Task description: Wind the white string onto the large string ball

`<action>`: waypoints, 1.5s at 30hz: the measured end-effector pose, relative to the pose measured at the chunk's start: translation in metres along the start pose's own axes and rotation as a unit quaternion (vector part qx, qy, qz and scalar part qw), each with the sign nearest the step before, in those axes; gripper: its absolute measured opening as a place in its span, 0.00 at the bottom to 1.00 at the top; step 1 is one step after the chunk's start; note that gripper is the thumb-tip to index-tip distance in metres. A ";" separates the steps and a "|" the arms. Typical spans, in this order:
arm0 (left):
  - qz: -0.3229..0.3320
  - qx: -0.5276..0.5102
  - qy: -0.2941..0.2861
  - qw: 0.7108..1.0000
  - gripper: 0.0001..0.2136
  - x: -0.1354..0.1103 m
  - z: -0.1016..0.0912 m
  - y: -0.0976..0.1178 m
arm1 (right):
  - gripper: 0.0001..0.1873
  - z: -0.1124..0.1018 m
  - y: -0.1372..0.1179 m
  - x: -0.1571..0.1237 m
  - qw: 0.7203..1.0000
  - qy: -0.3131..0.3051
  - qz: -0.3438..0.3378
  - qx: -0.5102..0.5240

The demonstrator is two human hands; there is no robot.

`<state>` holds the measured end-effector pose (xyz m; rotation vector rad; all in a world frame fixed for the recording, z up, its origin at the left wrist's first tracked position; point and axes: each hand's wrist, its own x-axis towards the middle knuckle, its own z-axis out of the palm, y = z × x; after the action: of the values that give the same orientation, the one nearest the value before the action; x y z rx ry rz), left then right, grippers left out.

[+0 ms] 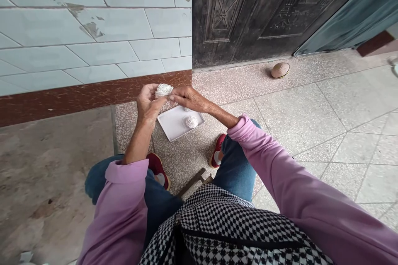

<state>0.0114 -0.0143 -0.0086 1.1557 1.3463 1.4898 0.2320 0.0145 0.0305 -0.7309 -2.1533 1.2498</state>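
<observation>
My left hand (147, 105) is closed around a bundle of white yarn (163, 90), held up in front of the wall's base. Touching the bundle's right side is my right hand (189, 98), its thumb and fingers pinched together. What sits in that pinch is too small to make out. Below the hands a shallow white tray (171, 124) lies on the floor. In it rests a ball of white yarn (191, 121), with a loose strand running over the tray's front edge. Another bit of white yarn beside it is mostly hidden by my right hand.
A tiled wall (118, 25) with a brown base stands ahead, and a dark carved door (242, 12) is at the right. A round tan object (280, 70) lies by the door. My knees and red shoes (158, 169) flank the tray.
</observation>
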 end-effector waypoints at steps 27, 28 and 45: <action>-0.012 -0.118 0.035 0.992 0.35 -0.001 0.002 0.004 | 0.20 0.003 -0.002 -0.007 0.999 -0.030 0.037 -0.021; -0.007 -0.098 0.039 0.994 0.35 0.000 0.002 0.002 | 0.21 0.002 -0.003 -0.007 0.999 -0.026 0.029 -0.016; -0.089 -0.029 -0.285 0.954 0.27 -0.024 0.001 0.044 | 0.36 -0.030 -0.031 -0.002 0.988 0.119 0.093 0.032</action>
<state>0.0191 -0.0416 0.0326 1.2634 0.9683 0.9535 0.2482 0.0181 0.0706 -1.0196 -1.8785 1.2481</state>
